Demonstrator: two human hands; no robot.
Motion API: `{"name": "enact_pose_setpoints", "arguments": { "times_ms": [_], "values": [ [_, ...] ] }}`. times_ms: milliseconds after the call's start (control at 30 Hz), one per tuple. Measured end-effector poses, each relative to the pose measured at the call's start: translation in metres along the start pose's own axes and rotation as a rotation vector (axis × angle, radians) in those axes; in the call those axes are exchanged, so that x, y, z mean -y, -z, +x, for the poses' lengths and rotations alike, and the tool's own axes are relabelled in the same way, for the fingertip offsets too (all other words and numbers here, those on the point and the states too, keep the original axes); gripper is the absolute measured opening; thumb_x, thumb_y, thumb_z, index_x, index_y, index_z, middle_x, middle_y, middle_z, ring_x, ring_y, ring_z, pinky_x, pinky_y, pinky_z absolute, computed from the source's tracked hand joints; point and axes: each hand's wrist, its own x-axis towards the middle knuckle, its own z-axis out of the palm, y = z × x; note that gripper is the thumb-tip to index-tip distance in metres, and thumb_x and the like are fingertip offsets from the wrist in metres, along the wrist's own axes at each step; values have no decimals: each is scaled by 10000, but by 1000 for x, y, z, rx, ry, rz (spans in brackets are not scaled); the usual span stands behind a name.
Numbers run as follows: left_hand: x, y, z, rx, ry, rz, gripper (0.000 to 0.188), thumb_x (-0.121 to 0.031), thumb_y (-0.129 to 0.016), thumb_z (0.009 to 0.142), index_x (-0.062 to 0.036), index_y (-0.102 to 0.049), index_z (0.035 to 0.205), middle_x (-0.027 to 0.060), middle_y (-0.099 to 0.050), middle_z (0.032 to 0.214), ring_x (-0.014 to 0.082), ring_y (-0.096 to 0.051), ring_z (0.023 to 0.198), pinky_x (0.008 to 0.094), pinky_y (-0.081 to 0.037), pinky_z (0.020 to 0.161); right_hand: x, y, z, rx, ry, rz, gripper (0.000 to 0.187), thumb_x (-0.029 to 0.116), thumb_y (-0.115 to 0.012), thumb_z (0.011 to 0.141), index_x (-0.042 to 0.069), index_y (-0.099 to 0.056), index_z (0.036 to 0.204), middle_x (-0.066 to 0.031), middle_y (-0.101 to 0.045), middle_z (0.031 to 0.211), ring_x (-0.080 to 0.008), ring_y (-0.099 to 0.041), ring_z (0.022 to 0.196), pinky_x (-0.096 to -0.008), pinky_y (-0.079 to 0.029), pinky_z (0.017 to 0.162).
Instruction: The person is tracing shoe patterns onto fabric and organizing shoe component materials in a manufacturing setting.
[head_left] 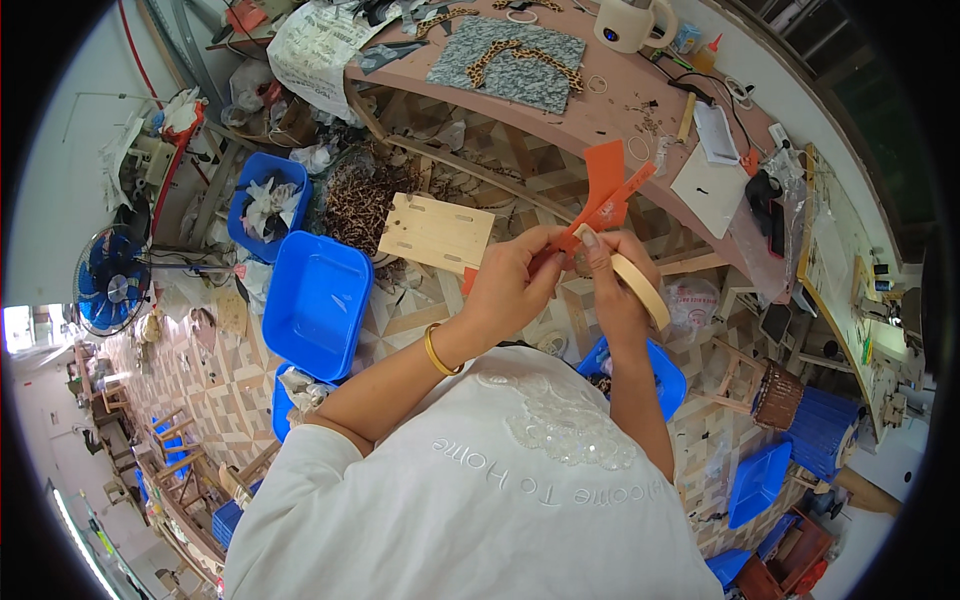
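Note:
My left hand [517,285] is closed on several strips of orange material [604,180], which fan out above the fingers; a small orange end also shows at its left side. Close beside it, my right hand [622,280] holds a roll of cream tape [640,290], the thumb pressed near its upper end. The fingertips of both hands meet at the base of the strips. Whether tape is wrapped around the strips there is hidden by the fingers.
A pink-brown workbench [620,105] curves ahead, bearing a grey stone-patterned slab [510,62] with leopard-print strips [497,60], and a cream kettle [636,25]. Left stand a blue tub [318,305], a wooden stool [434,232] and a fan [112,282].

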Motion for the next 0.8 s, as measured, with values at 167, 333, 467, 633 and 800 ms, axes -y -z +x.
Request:
{"name": "enact_pose_setpoints", "arguments": {
  "times_ms": [167, 333, 467, 633, 800],
  "values": [
    [3, -4, -3, -17, -93, -81, 249, -8, -501, 892, 22, -566, 1130, 109, -680, 849, 117, -624, 670, 250, -496, 603, 4, 0, -2, 16, -38, 111, 194, 171, -668, 872, 4, -636, 778, -51, -626, 683, -89, -540, 565, -239, -424, 524],
    [7, -7, -4, -42, -181, -113, 251, 18, -484, 893, 20, -563, 1131, 101, -674, 876, 104, -609, 665, 245, -491, 597, 0, 2, -1, 55, -105, 39, 224, 210, -701, 847, -4, -656, 802, -54, -644, 680, -88, -572, 582, -230, -443, 538],
    [11, -1, -6, 22, -123, -37, 205, 26, -476, 906, 34, -572, 1087, 71, -652, 960, 88, -609, 819, 218, -519, 664, 11, 8, 3, 113, -141, -115, 249, 232, -689, 865, -8, -639, 828, -21, -619, 671, -77, -549, 611, -218, -432, 569],
    [11, -1, -9, 74, -45, -185, 163, -17, -482, 927, 21, -596, 1038, 64, -656, 925, 75, -601, 740, 199, -500, 615, -5, 5, 4, 185, -311, 438, 265, 244, -719, 839, -14, -658, 839, -31, -654, 708, -89, -574, 573, -223, -464, 552],
    [4, 4, -1, 122, -1, -491, 188, -152, -498, 972, 0, -604, 1004, 69, -661, 839, 71, -600, 628, 180, -483, 554, 2, 0, -4, 148, -236, 373, 222, 201, -710, 846, -11, -652, 882, -28, -642, 730, -81, -573, 600, -207, -456, 562]
  ]
}}
